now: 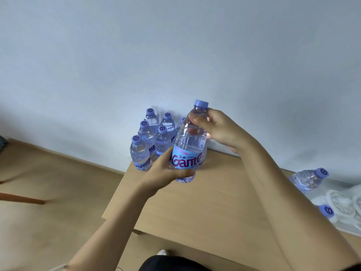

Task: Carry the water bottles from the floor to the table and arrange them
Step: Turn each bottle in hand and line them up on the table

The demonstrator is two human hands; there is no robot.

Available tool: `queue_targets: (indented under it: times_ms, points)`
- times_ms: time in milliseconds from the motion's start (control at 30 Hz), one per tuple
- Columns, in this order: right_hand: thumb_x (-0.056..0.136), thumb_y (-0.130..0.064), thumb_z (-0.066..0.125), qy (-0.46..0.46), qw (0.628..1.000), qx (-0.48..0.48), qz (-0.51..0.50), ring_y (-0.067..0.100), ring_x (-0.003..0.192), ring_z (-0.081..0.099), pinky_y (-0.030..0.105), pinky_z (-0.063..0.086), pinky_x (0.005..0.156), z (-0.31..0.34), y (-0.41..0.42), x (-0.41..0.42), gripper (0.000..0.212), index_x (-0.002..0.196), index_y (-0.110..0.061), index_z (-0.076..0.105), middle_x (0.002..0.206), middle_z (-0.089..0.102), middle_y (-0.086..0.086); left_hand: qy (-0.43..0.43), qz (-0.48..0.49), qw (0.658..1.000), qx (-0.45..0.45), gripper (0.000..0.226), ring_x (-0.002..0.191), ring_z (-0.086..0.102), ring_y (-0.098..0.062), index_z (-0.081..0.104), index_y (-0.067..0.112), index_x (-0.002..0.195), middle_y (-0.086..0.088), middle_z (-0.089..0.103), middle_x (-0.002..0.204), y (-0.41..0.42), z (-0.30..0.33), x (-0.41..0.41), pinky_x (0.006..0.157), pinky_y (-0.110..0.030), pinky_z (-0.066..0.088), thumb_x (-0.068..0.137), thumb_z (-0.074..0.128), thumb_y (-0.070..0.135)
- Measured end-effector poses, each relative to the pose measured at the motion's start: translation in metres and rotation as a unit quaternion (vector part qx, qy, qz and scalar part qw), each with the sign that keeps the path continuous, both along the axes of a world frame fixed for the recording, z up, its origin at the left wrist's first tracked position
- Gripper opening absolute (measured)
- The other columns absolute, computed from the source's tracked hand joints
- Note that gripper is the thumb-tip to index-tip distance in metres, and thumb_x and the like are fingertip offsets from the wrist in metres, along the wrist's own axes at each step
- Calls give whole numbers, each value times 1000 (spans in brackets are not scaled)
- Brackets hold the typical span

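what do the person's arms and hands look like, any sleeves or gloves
Both arms are bare up to the frame edge, with no sleeves in view. The left hand and right hand wear no gloves; no rings, watch or bracelet show. No markings are visible.

The single head-worn wide-angle view looks forward and steeply down from above the person's own forearms, tilted so the wooden table (205,208) slants across the lower frame, close to the hands and facing a pale wall (175,45) that fills the upper half.
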State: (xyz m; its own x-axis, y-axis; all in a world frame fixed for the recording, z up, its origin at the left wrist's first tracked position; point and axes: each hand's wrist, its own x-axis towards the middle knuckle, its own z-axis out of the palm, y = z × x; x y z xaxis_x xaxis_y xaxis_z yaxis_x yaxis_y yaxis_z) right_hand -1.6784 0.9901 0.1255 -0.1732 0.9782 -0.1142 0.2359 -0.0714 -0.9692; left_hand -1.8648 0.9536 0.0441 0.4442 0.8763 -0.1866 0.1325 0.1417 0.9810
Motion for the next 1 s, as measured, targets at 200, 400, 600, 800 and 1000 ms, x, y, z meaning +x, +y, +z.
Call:
queue_targets:
  times_ms: [200, 400, 600, 800, 1000]
  points:
    - [100, -21, 56, -88, 995, -9, 39, -5, 96, 64, 13, 49, 87, -46, 3, -31, 16, 113, -13, 58, 106, 68, -9, 40, 28, 999, -24, 52, 86, 66, -12, 57, 13, 115, -7, 70, 102, 8, -58, -19, 66, -21, 52, 71, 84, 6]
    - [96, -35, 62, -186, 980, -36, 59, -8, 83, 60, 10, 41, 76, -107, -5, -59, 17, 107, -24, 56, 94, 65, -20, 45, 73, 995, -53, 65, 92, 64, -2, 52, 9, 126, -6, 65, 112, 8, -123, -35, 72, -18, 55, 70, 80, -9]
    - [91, -36, 68, -186, 981, -45, 43, 8, 113, 54, 25, 43, 95, -152, -13, -87, 40, 125, -21, 54, 124, 61, -11, 134, 137, 981, 11, 76, 110, 55, -37, 56, -3, 122, -19, 60, 118, 12, -170, -45, 93, -48, 47, 55, 90, -5]
    - [89, -27, 71, -199, 979, -22, 24, 12, 105, 59, 33, 47, 97, -173, -18, -102, 33, 117, -22, 55, 112, 63, -8, 127, 165, 978, 4, 78, 105, 57, -39, 56, -4, 122, -24, 55, 115, 14, -194, -49, 90, -53, 49, 52, 89, -11]
    - [88, -23, 72, -205, 979, 0, -9, 16, 115, 57, 35, 45, 101, -184, -22, -109, 45, 129, -20, 55, 123, 63, -2, 101, 191, 976, -2, 74, 101, 59, -30, 57, 1, 121, -19, 58, 114, 16, -207, -49, 84, -35, 49, 54, 87, -11]
